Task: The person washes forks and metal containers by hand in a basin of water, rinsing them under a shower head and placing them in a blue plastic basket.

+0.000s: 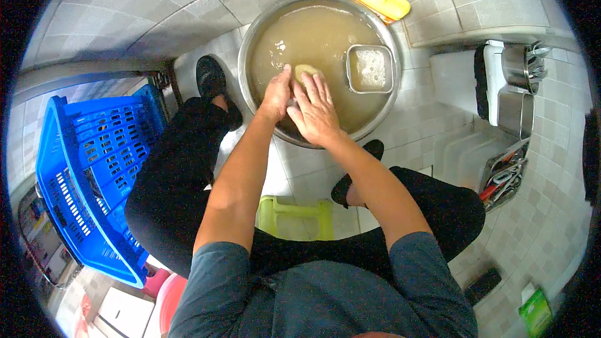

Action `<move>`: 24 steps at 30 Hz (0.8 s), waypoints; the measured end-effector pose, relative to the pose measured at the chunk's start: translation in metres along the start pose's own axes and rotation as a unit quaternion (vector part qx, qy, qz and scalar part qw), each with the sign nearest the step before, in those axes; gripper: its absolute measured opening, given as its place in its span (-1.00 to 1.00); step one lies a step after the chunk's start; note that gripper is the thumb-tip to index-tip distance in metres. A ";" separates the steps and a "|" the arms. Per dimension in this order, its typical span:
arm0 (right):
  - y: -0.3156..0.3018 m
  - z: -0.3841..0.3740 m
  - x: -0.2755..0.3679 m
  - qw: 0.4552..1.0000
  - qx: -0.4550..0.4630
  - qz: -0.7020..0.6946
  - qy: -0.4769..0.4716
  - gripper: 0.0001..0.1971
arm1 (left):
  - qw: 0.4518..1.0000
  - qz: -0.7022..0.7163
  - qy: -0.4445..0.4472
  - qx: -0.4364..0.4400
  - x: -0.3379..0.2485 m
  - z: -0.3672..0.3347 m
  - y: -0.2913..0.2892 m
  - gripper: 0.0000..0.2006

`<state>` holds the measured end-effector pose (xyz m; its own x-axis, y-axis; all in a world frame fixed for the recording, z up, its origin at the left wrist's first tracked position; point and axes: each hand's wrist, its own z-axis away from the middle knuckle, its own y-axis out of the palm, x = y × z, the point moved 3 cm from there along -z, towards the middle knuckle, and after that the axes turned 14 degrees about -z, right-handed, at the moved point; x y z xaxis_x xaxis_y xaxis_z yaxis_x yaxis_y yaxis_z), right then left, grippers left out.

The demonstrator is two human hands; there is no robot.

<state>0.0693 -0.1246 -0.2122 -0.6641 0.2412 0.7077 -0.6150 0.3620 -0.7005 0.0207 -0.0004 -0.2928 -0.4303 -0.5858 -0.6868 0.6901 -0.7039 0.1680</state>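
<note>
Both my hands are over a large round metal basin (245, 56) of murky brown water. My right hand (315, 109) lies with nearly straight fingers over a pale yellow, oval thing (305, 71), perhaps a sponge, pressed at the water's surface. Close against it, my left hand (276, 94) is closed, its thumb side up. The right hand and the water hide most of the left fingers, so what they hold cannot be made out. A square metal container (389, 69) with whitish foam inside sits in the basin's right part.
A yellow bottle (383, 3) lies behind the basin. Blue plastic crates (94, 181) stand at my left, and a lime-green stool (295, 216) is between my legs. On the right wall hang metal holders (516, 109) with cutlery, and a rack of utensils (504, 178).
</note>
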 end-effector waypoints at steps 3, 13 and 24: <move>-0.005 -0.020 -0.014 0.999 0.023 0.004 0.023 -0.43 | 0.999 0.010 0.049 -0.009 -0.003 0.013 0.006 -0.62; 0.032 -0.042 -0.097 0.747 0.101 -0.492 0.437 -0.31 | 0.999 -0.020 0.008 0.034 0.003 0.033 -0.029 -0.62; 0.049 0.019 -0.092 0.482 -0.209 -0.650 0.549 -0.35 | 0.984 0.158 0.053 -0.062 -0.007 0.020 -0.009 -0.67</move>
<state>0.0920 -0.1461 -0.3134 0.9335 -0.1857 0.3068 0.0835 0.9446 0.3175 0.0056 0.0023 -0.2754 -0.1237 -0.7179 -0.6851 0.8478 -0.4353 0.3029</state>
